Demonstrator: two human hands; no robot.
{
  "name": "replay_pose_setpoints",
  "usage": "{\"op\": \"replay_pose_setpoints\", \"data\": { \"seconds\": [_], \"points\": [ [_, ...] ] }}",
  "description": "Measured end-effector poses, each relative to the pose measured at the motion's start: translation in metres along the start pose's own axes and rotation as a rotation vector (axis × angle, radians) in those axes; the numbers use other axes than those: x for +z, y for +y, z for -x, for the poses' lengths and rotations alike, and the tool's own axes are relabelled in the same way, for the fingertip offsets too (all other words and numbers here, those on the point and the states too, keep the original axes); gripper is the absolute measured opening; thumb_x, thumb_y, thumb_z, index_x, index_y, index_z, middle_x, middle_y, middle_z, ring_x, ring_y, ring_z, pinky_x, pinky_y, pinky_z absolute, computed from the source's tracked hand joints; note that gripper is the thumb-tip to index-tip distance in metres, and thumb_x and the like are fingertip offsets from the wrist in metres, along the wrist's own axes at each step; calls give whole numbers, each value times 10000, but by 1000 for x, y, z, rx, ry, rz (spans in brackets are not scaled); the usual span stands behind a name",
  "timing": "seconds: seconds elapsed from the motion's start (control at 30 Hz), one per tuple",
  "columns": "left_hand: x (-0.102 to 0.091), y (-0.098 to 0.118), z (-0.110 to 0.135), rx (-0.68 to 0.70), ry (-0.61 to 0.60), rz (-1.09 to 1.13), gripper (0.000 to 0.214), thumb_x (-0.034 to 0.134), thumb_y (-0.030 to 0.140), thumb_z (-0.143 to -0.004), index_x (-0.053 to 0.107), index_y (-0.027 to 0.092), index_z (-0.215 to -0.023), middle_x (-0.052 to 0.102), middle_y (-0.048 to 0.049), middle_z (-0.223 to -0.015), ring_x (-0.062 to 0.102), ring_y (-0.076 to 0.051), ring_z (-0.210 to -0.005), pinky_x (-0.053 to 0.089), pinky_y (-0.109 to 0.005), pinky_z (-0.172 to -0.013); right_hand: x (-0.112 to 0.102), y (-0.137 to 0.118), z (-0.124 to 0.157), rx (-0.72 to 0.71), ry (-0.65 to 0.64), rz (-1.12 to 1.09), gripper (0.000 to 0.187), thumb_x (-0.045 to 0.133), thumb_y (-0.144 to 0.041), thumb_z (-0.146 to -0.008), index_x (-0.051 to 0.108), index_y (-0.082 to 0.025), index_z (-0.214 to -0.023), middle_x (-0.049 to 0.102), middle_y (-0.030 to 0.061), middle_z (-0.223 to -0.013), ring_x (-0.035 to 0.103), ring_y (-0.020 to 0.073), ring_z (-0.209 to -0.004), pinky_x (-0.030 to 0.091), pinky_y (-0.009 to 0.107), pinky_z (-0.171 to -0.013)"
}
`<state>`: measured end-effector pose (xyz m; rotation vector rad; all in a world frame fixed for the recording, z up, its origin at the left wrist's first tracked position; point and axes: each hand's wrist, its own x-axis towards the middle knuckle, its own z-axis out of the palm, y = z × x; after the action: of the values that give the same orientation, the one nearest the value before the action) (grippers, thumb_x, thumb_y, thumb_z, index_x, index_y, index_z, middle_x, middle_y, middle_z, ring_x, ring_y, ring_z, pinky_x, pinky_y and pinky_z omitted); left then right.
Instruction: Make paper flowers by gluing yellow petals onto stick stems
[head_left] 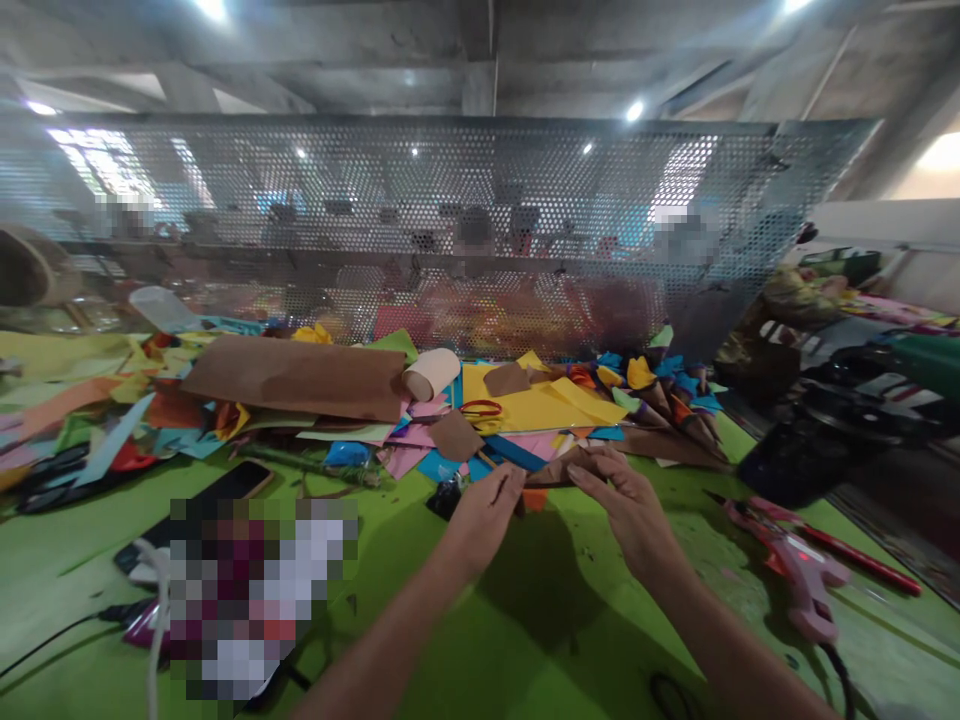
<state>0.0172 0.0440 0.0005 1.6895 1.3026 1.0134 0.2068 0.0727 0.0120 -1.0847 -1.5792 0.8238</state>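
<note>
A piece of brown paper is stretched between my two hands above the green table. My left hand pinches its left end between thumb and fingers. At the other end, my right hand grips the paper with thumb and bent fingers. A bit of orange paper shows just under the brown piece; whether it is attached, I cannot tell. Just beyond my left hand lie a brown paper square and a blue paper strip. Loop handles, red and yellow, like those of scissors, rest on yellow paper.
A pink glue gun with a red light lies at right, beside a red-handled tool and a black container. Phones and cables are at left. Brown paper, a cardboard tube and coloured scraps line a perforated screen.
</note>
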Motion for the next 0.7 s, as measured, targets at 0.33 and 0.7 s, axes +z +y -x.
{"op": "replay_pose_setpoints", "data": {
  "seconds": [0.33, 0.7],
  "points": [
    [5, -6, -7, -103, -53, 228, 253, 428, 363, -926, 493, 191, -752, 515, 27, -664, 432, -121, -615, 315, -256, -603, 1, 1, 2, 44, 13, -62, 154, 699, -398, -776, 756, -256, -755, 641, 49, -925, 537, 261, -979, 396, 376, -915],
    [6, -14, -8, -17, 15, 248, 214, 491, 354, -915, 610, 177, -933, 586, 13, -750, 468, -111, -626, 355, -233, -603, -4, 3, 0, 100, 104, -140, 170, 702, -434, -773, 766, -285, -824, 647, 29, -961, 526, 263, -1020, 352, 389, -949]
  ]
}}
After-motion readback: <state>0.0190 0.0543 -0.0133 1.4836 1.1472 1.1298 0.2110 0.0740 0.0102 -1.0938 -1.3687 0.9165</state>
